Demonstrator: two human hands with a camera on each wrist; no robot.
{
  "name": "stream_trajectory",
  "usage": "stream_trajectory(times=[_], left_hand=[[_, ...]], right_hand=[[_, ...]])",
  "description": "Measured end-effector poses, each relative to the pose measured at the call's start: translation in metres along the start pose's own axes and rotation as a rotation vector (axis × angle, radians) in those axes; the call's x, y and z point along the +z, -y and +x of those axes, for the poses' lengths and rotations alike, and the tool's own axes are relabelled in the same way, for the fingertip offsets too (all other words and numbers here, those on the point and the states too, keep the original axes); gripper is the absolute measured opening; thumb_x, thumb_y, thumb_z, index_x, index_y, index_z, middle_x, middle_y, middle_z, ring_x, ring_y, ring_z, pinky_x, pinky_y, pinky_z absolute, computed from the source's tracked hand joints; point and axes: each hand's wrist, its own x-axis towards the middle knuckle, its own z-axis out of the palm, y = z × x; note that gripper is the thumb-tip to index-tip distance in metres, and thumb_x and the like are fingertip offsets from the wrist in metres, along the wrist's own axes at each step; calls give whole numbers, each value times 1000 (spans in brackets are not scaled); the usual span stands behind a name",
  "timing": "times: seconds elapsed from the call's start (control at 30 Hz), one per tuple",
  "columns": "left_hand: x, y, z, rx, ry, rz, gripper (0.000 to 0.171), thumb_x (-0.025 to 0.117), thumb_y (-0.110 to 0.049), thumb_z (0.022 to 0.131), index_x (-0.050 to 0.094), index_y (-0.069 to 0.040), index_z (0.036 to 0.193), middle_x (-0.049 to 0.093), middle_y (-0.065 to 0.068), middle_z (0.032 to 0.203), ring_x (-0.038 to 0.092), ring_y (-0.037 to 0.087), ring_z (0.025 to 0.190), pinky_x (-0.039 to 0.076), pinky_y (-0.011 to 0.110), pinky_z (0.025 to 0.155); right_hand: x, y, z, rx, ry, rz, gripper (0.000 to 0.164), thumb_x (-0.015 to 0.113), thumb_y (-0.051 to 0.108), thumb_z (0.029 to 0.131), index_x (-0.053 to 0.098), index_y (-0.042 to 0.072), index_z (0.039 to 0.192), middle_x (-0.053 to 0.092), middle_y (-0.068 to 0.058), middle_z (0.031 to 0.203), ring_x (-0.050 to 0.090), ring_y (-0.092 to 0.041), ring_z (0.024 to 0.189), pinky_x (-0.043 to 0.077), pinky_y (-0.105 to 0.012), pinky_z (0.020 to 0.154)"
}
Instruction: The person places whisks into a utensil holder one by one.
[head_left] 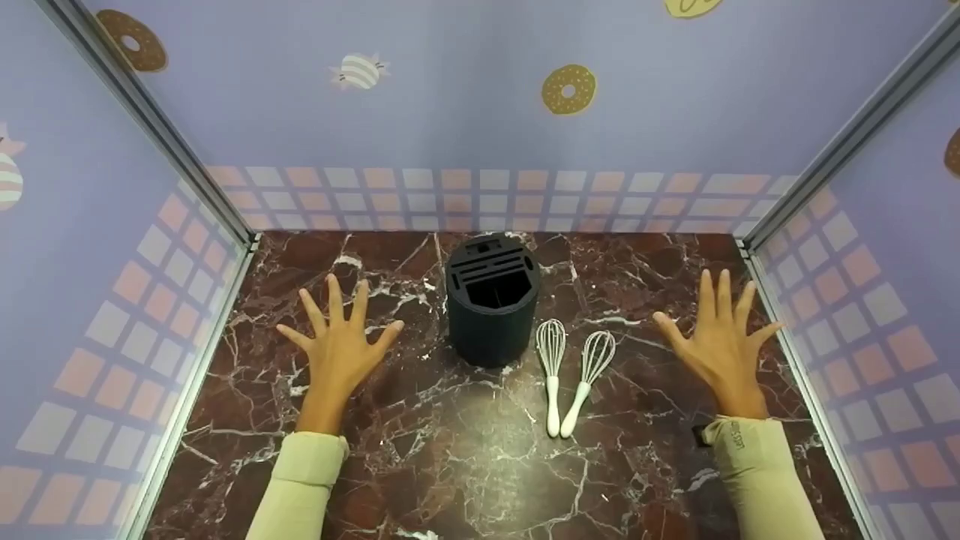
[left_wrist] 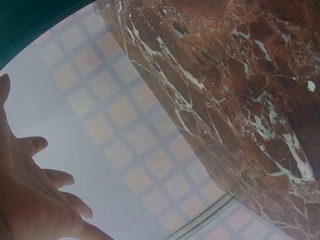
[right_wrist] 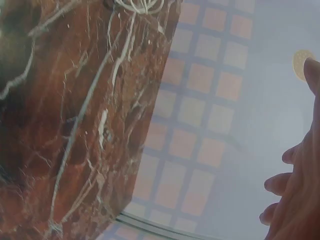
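Observation:
Both hands are held with fingers spread and nothing in them. My left hand [head_left: 339,351] is left of a black round utensil holder [head_left: 491,337], apart from it. This holder stands upright, with slots and a larger opening in its top. Right of it, two whisks with white handles lie on the marbled surface: one whisk [head_left: 553,384] nearly straight, the other whisk [head_left: 581,396] slanted, their handle ends close together. My right hand [head_left: 721,352] is farther right, apart from the whisks. In the wrist views, the left hand [left_wrist: 35,200] and right hand [right_wrist: 300,185] show only partly.
The dark red marbled tabletop [head_left: 465,465] is bounded by a lilac back wall [head_left: 465,112] and side panels with metal edge rails [head_left: 187,375]. A small black item [head_left: 700,436] shows beside the right sleeve cuff.

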Motion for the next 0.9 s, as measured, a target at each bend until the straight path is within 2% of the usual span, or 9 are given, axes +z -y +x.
stream_trajectory(times=[0.23, 0.37, 0.5, 0.6, 0.73, 0.9], left_hand=[[1, -7, -4, 6, 21, -87, 94, 37, -85, 90, 11, -35, 165, -6, 10, 172, -20, 49, 152, -24, 81, 100], [3, -13, -5, 5, 23, -124, 91, 36, -83, 91, 12, -36, 165, -2, 9, 173, -13, 48, 154, -17, 83, 104], [5, -22, -5, 6, 6, -173, 87, 37, -80, 94, 17, -33, 165, 5, 10, 173, -2, 48, 156, -3, 84, 109], [6, -28, -5, 22, -33, -230, 83, 42, -74, 96, 23, -30, 164, 13, 11, 172, 10, 44, 157, 13, 79, 114], [7, -36, -6, 60, -97, -337, 75, 50, -63, 99, 32, -26, 162, 25, 13, 168, 27, 41, 153, 33, 67, 114], [8, -47, -3, 117, -124, -500, 68, 57, -52, 101, 39, -23, 159, 34, 13, 162, 37, 39, 147, 36, 60, 115]], right_hand=[[9, 6, -11, -3, 40, 94, 103, 43, 77, 94, -8, 23, 165, -8, -5, 172, -13, -46, 155, -12, -86, 101], [13, 9, -16, 0, 59, 139, 101, 43, 75, 95, -7, 22, 165, -2, -8, 173, -1, -47, 156, 1, -86, 106], [17, 12, -21, 4, 56, 206, 99, 46, 72, 96, -5, 22, 166, 9, -17, 171, 13, -50, 154, 17, -82, 109], [22, 13, -25, 19, 63, 259, 97, 46, 71, 97, -4, 23, 166, 17, -23, 168, 25, -54, 149, 27, -79, 107], [30, 14, -29, 46, 68, 318, 96, 46, 69, 98, 3, 17, 166, 29, -30, 162, 37, -57, 140, 32, -74, 107], [41, 17, -33, 88, 66, 372, 93, 47, 66, 99, 16, 7, 164, 42, -39, 150, 45, -60, 132, 36, -71, 108]])
